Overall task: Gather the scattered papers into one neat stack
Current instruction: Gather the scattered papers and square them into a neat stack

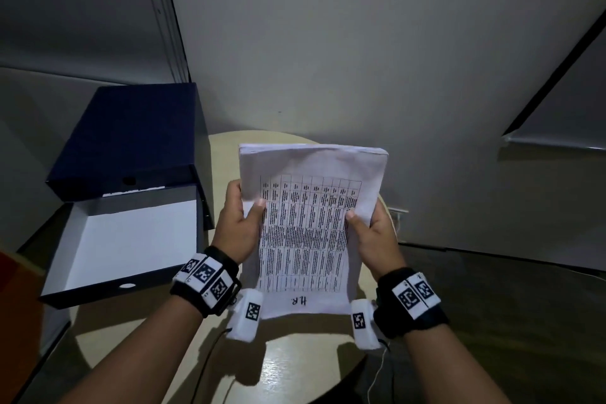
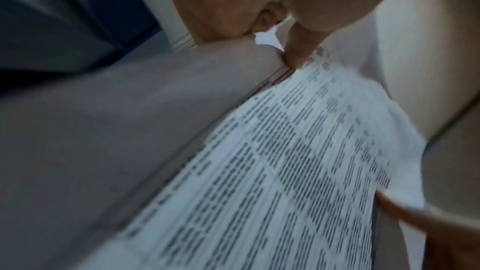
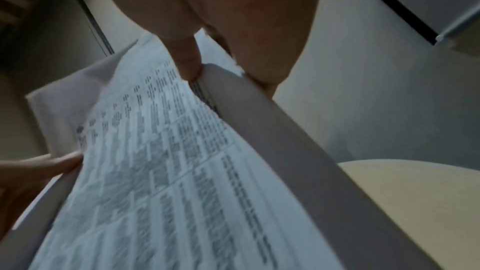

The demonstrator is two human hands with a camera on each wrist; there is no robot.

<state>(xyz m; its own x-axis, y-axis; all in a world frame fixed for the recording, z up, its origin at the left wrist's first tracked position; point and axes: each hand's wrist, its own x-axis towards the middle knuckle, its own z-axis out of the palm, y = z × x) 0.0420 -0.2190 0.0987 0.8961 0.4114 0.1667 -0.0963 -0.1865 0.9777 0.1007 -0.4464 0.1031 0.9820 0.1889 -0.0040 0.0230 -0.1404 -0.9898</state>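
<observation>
- The left hand [image 1: 237, 223] held the stack of papers [image 1: 311, 226] by its left edge, thumb on the printed top sheet and the other fingers behind it.
- The right hand [image 1: 373, 236] held the right edge of the same stack in the same way, thumb in front; in the right wrist view the thumb [image 3: 188, 63] pressed on the sheet near the thick side of the stack.
- Both grips were closed on the papers, and the stack was lifted above the round worktop [image 1: 295, 361], tilted toward the person.
- The top sheet carried a printed table and a short handwritten mark near its lower edge; the text was too small to read.
- At the left of the stack, an open dark blue box [image 1: 108, 292] with a white inside stood on the worktop, its lid [image 1: 131, 134] raised behind it.
- Bands with black and white markers were on both wrists.
</observation>
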